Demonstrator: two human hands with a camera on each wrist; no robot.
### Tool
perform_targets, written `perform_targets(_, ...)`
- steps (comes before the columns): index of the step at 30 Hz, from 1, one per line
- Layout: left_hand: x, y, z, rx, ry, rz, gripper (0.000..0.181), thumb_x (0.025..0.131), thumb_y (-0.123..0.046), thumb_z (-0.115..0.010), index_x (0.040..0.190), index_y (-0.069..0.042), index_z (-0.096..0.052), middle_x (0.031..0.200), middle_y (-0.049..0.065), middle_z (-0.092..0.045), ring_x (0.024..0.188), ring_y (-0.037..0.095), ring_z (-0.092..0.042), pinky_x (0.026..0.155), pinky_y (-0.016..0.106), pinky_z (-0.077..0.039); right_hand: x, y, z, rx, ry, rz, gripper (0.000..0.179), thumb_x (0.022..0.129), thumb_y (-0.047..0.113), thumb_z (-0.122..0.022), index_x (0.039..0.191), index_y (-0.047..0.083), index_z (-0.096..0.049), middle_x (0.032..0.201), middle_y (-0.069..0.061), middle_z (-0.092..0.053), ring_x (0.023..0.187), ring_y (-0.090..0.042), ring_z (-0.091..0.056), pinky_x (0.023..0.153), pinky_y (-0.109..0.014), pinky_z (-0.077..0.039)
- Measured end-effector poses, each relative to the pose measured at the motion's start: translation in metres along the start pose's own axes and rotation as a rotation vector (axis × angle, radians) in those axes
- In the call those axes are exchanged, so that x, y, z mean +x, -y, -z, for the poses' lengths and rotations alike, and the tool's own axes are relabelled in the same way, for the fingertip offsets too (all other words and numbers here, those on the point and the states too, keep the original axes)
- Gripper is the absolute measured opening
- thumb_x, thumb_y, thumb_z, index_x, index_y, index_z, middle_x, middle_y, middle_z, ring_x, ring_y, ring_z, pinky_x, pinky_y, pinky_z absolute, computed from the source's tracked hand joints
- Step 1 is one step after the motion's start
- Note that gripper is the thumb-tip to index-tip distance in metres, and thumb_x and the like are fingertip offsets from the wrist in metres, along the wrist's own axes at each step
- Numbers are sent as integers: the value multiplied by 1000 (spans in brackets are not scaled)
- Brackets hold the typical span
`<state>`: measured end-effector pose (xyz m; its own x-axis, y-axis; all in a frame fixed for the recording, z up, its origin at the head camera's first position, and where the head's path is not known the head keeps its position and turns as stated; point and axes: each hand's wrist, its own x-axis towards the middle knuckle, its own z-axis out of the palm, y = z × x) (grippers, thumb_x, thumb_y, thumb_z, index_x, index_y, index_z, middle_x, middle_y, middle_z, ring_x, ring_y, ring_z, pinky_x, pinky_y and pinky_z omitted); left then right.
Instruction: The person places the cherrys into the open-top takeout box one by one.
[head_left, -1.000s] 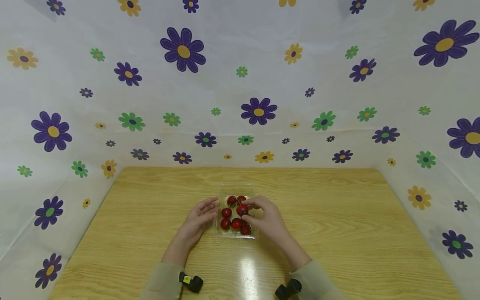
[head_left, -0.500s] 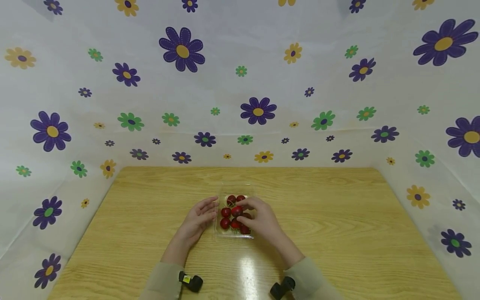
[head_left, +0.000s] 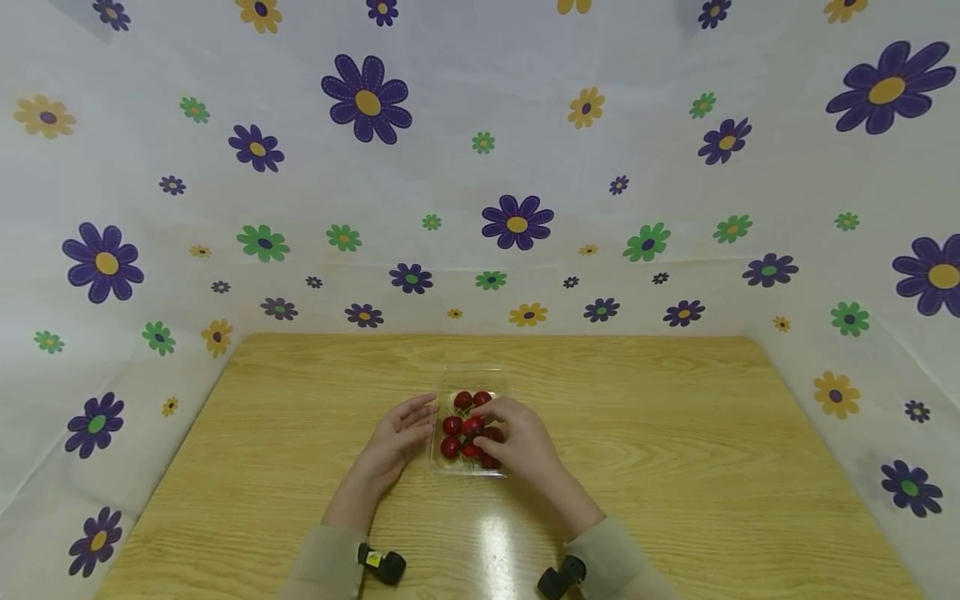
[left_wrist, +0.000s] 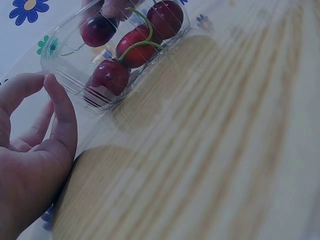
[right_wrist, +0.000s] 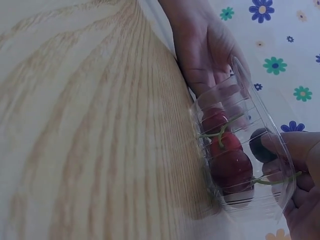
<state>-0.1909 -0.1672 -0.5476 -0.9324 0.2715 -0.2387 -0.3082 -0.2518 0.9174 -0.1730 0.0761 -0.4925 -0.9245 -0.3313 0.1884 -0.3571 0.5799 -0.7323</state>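
A clear plastic box holding several red cherries sits on the table, some with green stems. My right hand reaches in over the box's right wall and pinches a dark cherry between thumb and fingertips. That dark cherry shows through the clear side in the right wrist view, above the others. My left hand lies along the outside of the left wall, its fingers relaxed and fingertips right at the plastic. Part of the cherries on the right is hidden by my right hand.
The wooden table spreads around the box, with a light glare in front. White sheeting with printed flowers encloses the back and both sides. Black wrist cameras are strapped over both sleeves.
My right hand has shifted left inside the box with the pinched cherry, from the right side toward the middle, then stayed nearly in place. The left hand and the box have not visibly moved.
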Motion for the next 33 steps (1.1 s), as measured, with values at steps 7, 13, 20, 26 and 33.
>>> perform_targets(7,-2,-1,0,8,8,-16,59,104,6,-58,160,3,-38,133,0,-59,113,6,-63,86,19,-55,0,0,-2,-82,10,37,32,88,6,-86,118,7,-77,117,-7,-77,111,-27,-71,98,-47,-59)
perform_targets(13,-1,-1,1,-5,11,-7,59,104,7,-57,160,4,-37,134,1,-58,113,6,-62,87,19,-55,0,1,-2,-128,29,44,31,89,9,-86,119,7,-77,120,-9,-76,114,-29,-71,100,-48,-59)
perform_targets(20,1,0,1,4,2,5,61,103,6,-57,161,3,-36,139,5,-56,117,7,-61,90,19,-54,2,1,-2,-132,23,51,32,89,8,-86,119,11,-77,116,-6,-77,106,-24,-72,94,-44,-60)
perform_targets(26,1,1,0,7,-4,0,60,103,6,-57,160,3,-38,138,4,-56,116,7,-62,88,19,-54,1,2,-2,-105,19,39,30,89,7,-85,118,9,-77,116,-7,-77,106,-26,-72,95,-45,-60)
perform_targets(33,0,0,1,8,13,-19,60,103,5,-58,160,5,-37,133,0,-58,114,6,-62,87,18,-54,0,2,-2,-37,0,0,30,89,4,-84,118,6,-77,114,-7,-76,105,-24,-72,93,-45,-61)
